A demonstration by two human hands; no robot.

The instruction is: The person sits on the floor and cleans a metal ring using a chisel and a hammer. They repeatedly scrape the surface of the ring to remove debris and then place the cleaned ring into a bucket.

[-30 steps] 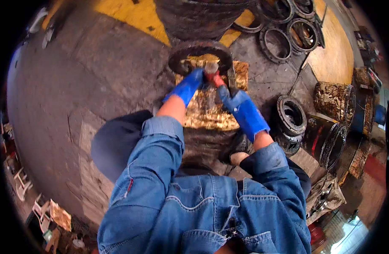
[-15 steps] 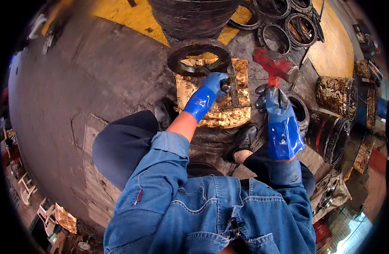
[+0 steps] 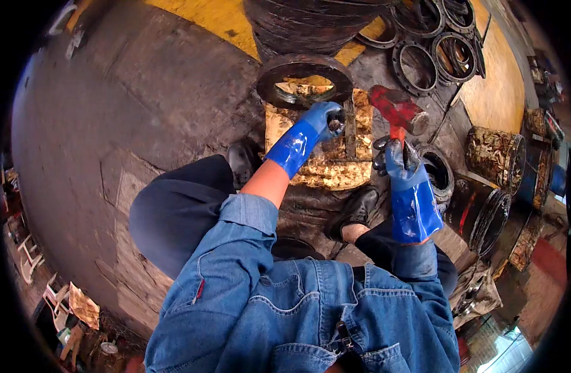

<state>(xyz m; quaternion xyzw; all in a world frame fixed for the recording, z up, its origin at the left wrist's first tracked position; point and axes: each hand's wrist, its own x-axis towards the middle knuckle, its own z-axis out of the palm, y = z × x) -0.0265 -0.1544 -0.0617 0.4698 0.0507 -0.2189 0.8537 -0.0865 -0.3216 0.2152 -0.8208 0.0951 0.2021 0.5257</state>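
My left hand (image 3: 319,119), in a blue rubber glove, is closed around a dark metal piece with a round end (image 3: 336,124); its lower part is hidden. That fist is at the near right edge of a thick, dark, greasy metal ring (image 3: 268,87), above a stained yellowish board (image 3: 335,179). To the right, my gloved right hand (image 3: 402,165) grips the red handle of a sledgehammer (image 3: 398,112). The hammer's heavy red head, with a bare metal face, is raised to the right of my left fist.
A large dark ribbed cylinder (image 3: 304,28) stands beyond the ring. Several flanged rings (image 3: 416,65) lie at the far right. Greasy drum-like cylinders (image 3: 493,152) line the right side. My shoes (image 3: 360,208) flank the board. Grimy floor (image 3: 111,124) spreads left.
The hammer and my right hand have come a little left and nearer to me. My left hand keeps its grip by the ring. The whole view has shifted slightly.
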